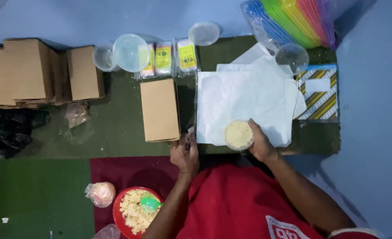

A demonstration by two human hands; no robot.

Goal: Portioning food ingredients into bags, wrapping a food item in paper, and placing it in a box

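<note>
Taking the brown box (159,109) in the middle as the mark: far to its left, a stack of cardboard boxes (27,73) stands, at least three, though the edges run together and the frame cuts the outermost. Below-left of the box sits one red bowl (120,212) of pale yellow pieces with a green scoop (150,204) in it, and one small knotted bag (100,194) just beside it. Above the box lie three yellow-labelled packets (169,57), with two clear tubs (120,54) to their left. Just below the box's right corner the left hand (185,155) is curled narrow around something small and dark that I can't make out. Right of the box lies a pile of white paper sheets (244,99), too overlapped to count. On its near edge stands one round tub (239,135) of yellowish crumbs, the right hand (261,144) wrapped around its side. Farther right, a striped pouch (322,93) is half hidden.
</note>
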